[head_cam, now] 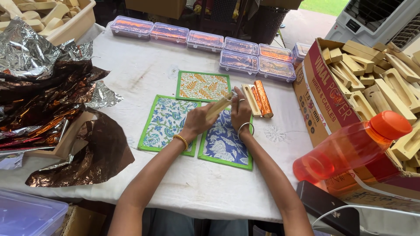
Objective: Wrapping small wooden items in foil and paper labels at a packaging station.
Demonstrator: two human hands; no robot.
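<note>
My left hand (199, 120) grips a pale wooden stick-shaped piece (220, 105), tilted up to the right. My right hand (240, 110) touches the upper end of that piece with its fingers, over the blue leaf-patterned cloth mat (223, 144). Just right of my hands lie a bare wooden holder (251, 99) and one wrapped in copper foil (263, 98). Two more green-edged mats lie nearby, one blue floral (164, 124) and one orange leafy (201, 86).
Several clear lidded boxes (238, 61) with copper pieces line the table's far side. A cardboard box (323, 100) of wooden holders stands at right, with an orange bottle (345, 150) and a dark phone (326, 205) in front. Crumpled foil sheets (43, 87) pile at left.
</note>
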